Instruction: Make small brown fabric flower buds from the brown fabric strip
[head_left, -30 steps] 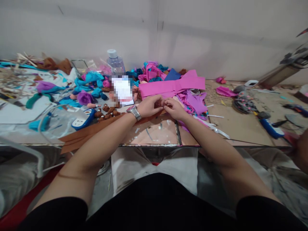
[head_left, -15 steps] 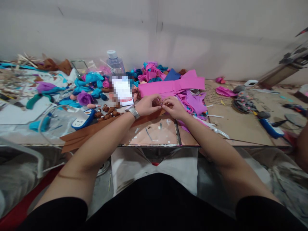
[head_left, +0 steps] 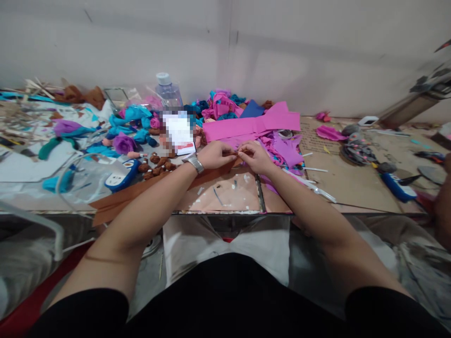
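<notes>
A long strip of brown crepe paper (head_left: 141, 191) runs from the table's front edge at the left, under my left forearm, to my fingers. My left hand (head_left: 215, 155), with a metal watch on the wrist, pinches brown paper between thumb and fingers. Close beside it, my right hand (head_left: 256, 157) is closed in a pinch on the same brown paper, the fingertips of both hands nearly meeting. Just behind the hands lie pink paper strips (head_left: 243, 127) and crumpled purple paper (head_left: 291, 152). Several brown paper balls (head_left: 160, 164) sit left of my left wrist.
Behind my left hand stand a phone (head_left: 185, 149), partly pixelated, and a clear bottle (head_left: 170, 94). A blue and white power socket (head_left: 122, 175) with a cable lies left. Cardboard (head_left: 338, 173) covers the right side, with scissors (head_left: 322, 192) on it. Another person's arm shows far right.
My fingers have shifted slightly, with the right fingertips drawn closer together over the brown paper. The strip's loose end at the left has moved a little to the right.
</notes>
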A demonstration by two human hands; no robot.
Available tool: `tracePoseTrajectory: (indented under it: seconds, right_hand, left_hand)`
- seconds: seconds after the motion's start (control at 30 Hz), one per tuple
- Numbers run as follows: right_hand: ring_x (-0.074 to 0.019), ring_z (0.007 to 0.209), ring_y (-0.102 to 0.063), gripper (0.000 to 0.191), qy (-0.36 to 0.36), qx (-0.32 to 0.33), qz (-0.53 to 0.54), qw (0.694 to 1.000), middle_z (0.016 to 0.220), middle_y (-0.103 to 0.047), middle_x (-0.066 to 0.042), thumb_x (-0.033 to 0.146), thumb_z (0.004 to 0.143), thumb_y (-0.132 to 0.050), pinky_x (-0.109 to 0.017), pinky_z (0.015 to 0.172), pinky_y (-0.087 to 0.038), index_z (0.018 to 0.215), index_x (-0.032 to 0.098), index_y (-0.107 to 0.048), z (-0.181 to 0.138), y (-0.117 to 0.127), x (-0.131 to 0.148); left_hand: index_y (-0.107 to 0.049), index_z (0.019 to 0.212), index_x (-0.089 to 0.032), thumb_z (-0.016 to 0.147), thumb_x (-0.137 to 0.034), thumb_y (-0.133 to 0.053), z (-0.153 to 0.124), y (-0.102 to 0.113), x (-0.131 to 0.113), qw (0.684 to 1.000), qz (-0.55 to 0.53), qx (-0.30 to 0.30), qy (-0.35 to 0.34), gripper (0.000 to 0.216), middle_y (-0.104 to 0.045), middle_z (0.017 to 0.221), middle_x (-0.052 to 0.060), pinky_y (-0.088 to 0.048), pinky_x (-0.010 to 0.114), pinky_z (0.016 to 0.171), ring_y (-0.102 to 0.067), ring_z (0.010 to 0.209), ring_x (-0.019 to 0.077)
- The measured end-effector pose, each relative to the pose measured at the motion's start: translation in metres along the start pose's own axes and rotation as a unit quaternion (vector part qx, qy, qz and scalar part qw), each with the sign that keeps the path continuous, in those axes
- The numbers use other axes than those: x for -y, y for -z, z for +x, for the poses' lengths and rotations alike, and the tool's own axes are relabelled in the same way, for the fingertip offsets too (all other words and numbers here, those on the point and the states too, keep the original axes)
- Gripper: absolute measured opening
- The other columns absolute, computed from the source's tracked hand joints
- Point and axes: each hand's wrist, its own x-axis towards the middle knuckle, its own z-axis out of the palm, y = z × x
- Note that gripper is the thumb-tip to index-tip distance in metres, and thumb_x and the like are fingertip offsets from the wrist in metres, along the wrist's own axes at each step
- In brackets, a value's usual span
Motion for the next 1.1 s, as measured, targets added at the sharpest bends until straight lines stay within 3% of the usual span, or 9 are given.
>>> tracePoseTrajectory:
  seconds: [0.23,0.43,0.67,0.93,1.1]
  right_hand:
    - [-0.0246,0.091,-0.066,0.021,-0.053,-0.002,0.005,0.999,0.093,-0.076,-0.007,0.043,0.091,-0.069,-0.040,0.087,-0.055,0.087,0.022,-0.072,0.000,0.006,0.001]
    - [-0.0240,0.089,-0.070,0.021,-0.006,0.033,-0.004,0.999,0.097,-0.081,-0.007,0.042,0.088,-0.076,-0.039,0.084,-0.055,0.095,0.023,-0.083,-0.003,0.007,0.007]
    - [-0.0235,0.085,-0.074,0.022,-0.017,0.023,-0.006,1.000,0.095,-0.086,-0.005,0.042,0.090,-0.077,-0.037,0.079,-0.056,0.099,0.025,-0.087,-0.005,0.005,0.011]
    - [-0.0246,0.088,-0.076,0.017,0.019,0.013,0.008,1.000,0.099,-0.086,-0.006,0.037,0.091,-0.075,-0.040,0.086,-0.059,0.099,0.027,-0.088,-0.005,0.005,0.014]
    - [-0.0250,0.089,-0.076,0.016,0.021,0.013,0.004,1.000,0.098,-0.086,-0.005,0.036,0.091,-0.074,-0.042,0.089,-0.060,0.096,0.029,-0.087,-0.005,0.004,0.015]
  left_hand:
    - [-0.076,0.081,-0.017,0.095,-0.048,-0.062,0.001,0.008,0.005,1.000,-0.009,0.010,0.023,0.037,-0.068,0.070,0.002,-0.035,0.032,0.066,-0.052,0.065,0.0158]
    - [-0.079,0.084,-0.017,0.094,-0.047,-0.065,0.000,0.007,0.009,0.999,-0.004,0.032,0.035,0.035,-0.070,0.069,0.002,-0.036,0.031,0.064,-0.053,0.063,0.0156]
    - [-0.077,0.079,-0.017,0.090,-0.051,-0.067,0.001,0.007,0.012,0.995,-0.048,0.085,0.036,0.037,-0.063,0.062,-0.001,-0.034,0.030,0.060,-0.048,0.058,0.0133]
    - [-0.084,0.102,-0.019,0.086,-0.037,-0.064,0.004,0.004,0.021,0.988,-0.119,0.092,0.019,0.031,-0.080,0.092,0.002,-0.050,0.031,0.077,-0.066,0.078,0.0184]
    - [-0.081,0.099,-0.018,0.086,-0.036,-0.064,0.005,0.004,0.019,0.986,-0.127,0.104,0.017,0.028,-0.080,0.092,0.003,-0.051,0.033,0.080,-0.067,0.081,0.0189]
